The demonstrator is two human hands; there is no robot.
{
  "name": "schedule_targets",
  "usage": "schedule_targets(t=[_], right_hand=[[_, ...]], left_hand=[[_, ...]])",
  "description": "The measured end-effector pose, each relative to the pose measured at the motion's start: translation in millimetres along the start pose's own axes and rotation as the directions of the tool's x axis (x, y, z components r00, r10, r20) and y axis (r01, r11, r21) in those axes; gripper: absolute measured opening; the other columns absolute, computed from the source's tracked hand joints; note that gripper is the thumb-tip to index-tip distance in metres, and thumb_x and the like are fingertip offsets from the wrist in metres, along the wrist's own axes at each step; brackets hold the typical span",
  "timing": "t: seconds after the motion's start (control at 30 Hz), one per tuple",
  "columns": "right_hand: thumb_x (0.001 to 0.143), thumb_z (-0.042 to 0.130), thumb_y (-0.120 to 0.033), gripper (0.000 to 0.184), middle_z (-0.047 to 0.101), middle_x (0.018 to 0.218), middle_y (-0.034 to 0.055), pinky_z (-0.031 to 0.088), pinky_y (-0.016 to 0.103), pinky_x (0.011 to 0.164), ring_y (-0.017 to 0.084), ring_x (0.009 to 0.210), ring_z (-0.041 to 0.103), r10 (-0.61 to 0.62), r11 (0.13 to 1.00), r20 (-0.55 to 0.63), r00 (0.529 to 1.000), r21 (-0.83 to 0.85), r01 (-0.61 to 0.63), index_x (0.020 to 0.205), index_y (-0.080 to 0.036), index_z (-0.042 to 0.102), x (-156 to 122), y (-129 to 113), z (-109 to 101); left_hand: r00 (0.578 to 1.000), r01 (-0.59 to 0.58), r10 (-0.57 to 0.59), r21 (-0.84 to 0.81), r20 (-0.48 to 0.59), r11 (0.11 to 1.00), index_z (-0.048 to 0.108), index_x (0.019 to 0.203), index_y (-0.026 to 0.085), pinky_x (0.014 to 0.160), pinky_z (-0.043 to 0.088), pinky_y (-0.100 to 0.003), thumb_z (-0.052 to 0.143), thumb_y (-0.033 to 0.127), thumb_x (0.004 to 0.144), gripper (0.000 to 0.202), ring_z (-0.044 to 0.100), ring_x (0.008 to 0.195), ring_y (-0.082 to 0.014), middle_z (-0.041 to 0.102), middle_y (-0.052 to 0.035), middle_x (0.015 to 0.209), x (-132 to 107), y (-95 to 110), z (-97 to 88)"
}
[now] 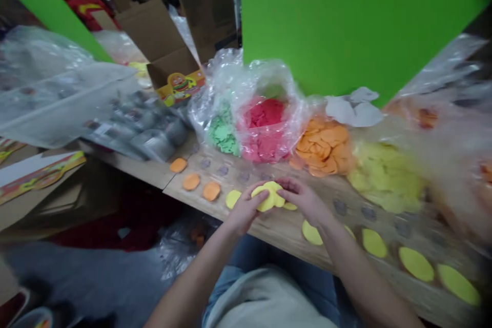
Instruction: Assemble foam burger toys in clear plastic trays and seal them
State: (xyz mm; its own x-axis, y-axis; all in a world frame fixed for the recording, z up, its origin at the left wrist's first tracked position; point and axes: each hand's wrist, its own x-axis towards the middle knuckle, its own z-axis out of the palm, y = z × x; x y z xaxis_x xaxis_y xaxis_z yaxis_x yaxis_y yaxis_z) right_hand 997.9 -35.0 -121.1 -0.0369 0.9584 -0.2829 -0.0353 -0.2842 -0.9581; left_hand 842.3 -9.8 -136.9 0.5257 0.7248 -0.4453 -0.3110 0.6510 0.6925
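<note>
My left hand (246, 209) is closed around a small stack of yellow foam discs (269, 196) held just above a wooden board (284, 228). My right hand (303, 200) meets the stack from the right, its fingers pinching the top discs. Flat on the board lie several yellow discs (417, 264) in a row to the right and three orange discs (191, 181) to the left. Small grey round pieces (223, 169) sit in a row further back on the board.
Behind the board are clear bags of green (223, 133) and red (265, 128) foam pieces, an orange pile (325, 146) and a yellow pile (384, 177). An open cardboard box (165, 46) and plastic-wrapped packs (138, 123) stand at the left.
</note>
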Motion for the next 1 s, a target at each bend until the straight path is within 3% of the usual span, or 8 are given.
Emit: schedule_targets(t=[0.13, 0.3, 0.47, 0.6, 0.7, 0.8, 0.9, 1.0], right_hand=[[0.071, 0.061, -0.039, 0.027, 0.058, 0.077, -0.0001, 0.044, 0.024, 0.061, 0.011, 0.067, 0.054, 0.105, 0.992, 0.092, 0.990, -0.081, -0.098, 0.085, -0.017, 0.054, 20, 15, 31], [0.075, 0.055, -0.034, 0.023, 0.056, 0.071, -0.0022, 0.042, 0.025, 0.058, 0.013, 0.065, 0.054, -0.044, 0.959, -0.018, 0.999, -0.280, 0.037, 0.092, -0.020, 0.048, 45, 21, 66], [0.078, 0.050, -0.025, 0.033, 0.058, 0.075, -0.0021, 0.042, 0.025, 0.062, 0.012, 0.065, 0.054, -0.092, 0.864, 0.321, 0.943, -0.445, 0.236, 0.111, -0.021, 0.048, 88, 21, 126], [0.079, 0.048, -0.015, 0.032, 0.061, 0.087, 0.0055, 0.041, 0.030, 0.074, 0.017, 0.082, 0.055, -0.182, 0.556, 0.355, 0.917, -0.732, 0.394, 0.111, -0.019, 0.053, 119, 38, 160], [0.080, 0.047, -0.013, 0.026, 0.061, 0.091, 0.0095, 0.039, 0.034, 0.082, 0.022, 0.093, 0.051, -0.220, 0.283, 0.444, 0.869, -0.823, 0.492, 0.104, -0.017, 0.056, 126, 47, 167], [0.081, 0.048, -0.015, 0.023, 0.058, 0.102, 0.0106, 0.037, 0.037, 0.085, 0.024, 0.098, 0.047, -0.265, 0.184, 0.474, 0.840, -0.830, 0.527, 0.102, -0.019, 0.057, 121, 44, 162], [0.081, 0.050, -0.022, 0.020, 0.051, 0.113, 0.0110, 0.034, 0.042, 0.089, 0.026, 0.105, 0.042, -0.383, 0.231, 0.347, 0.856, -0.861, 0.452, 0.100, -0.020, 0.059, 112, 34, 154], [0.085, 0.046, -0.031, 0.024, 0.052, 0.105, 0.0085, 0.039, 0.037, 0.085, 0.021, 0.097, 0.048, -0.350, 0.518, 0.235, 0.907, -0.758, 0.396, 0.103, -0.021, 0.057, 105, 27, 157]], left_hand=[[0.986, -0.105, 0.126, 0.173, -0.112, 0.979, 0.056, 0.115, 0.022, 0.077, 0.051, -0.032, 0.064, 0.032, 0.072, 0.045, 0.057, 0.097, -0.0213, 0.053, -0.0083, 0.120, -31, 8, -49.3], [0.913, -0.152, 0.166, 0.067, -0.372, 0.986, 0.052, 0.115, 0.019, 0.065, 0.052, -0.026, 0.060, 0.036, 0.075, 0.044, 0.062, 0.089, -0.0210, 0.058, -0.0111, 0.112, -66, 13, -109.0], [0.850, -0.060, 0.150, 0.190, -0.504, 0.980, 0.048, 0.118, 0.019, 0.054, 0.048, -0.021, 0.061, 0.039, 0.073, 0.051, 0.064, 0.071, -0.0171, 0.063, -0.0075, 0.090, -87, 30, -162.8], [0.902, 0.005, 0.187, 0.443, -0.390, 0.896, 0.045, 0.126, 0.023, 0.052, 0.047, -0.023, 0.059, 0.038, 0.073, 0.057, 0.062, 0.061, -0.0158, 0.065, -0.0048, 0.082, -88, 42, -175.9], [0.936, -0.038, 0.259, 0.663, -0.239, 0.748, 0.050, 0.123, 0.025, 0.077, 0.046, -0.029, 0.060, 0.030, 0.071, 0.053, 0.061, 0.088, -0.0205, 0.063, -0.0061, 0.107, -80, 47, -174.1], [0.953, -0.020, 0.250, 0.790, -0.169, 0.612, 0.053, 0.121, 0.027, 0.091, 0.038, -0.034, 0.060, 0.027, 0.071, 0.051, 0.055, 0.102, -0.0250, 0.060, -0.0051, 0.114, -70, 50, -171.7], [0.937, -0.016, 0.235, 0.639, -0.260, 0.769, 0.054, 0.118, 0.024, 0.086, 0.042, -0.034, 0.061, 0.031, 0.071, 0.048, 0.056, 0.100, -0.0257, 0.060, -0.0067, 0.112, -67, 53, -170.9], [0.937, -0.101, 0.127, 0.096, -0.324, 0.990, 0.048, 0.123, 0.024, 0.080, 0.047, -0.031, 0.055, 0.034, 0.077, 0.047, 0.057, 0.097, -0.0206, 0.057, -0.0067, 0.117, -69, 62, -169.1]])
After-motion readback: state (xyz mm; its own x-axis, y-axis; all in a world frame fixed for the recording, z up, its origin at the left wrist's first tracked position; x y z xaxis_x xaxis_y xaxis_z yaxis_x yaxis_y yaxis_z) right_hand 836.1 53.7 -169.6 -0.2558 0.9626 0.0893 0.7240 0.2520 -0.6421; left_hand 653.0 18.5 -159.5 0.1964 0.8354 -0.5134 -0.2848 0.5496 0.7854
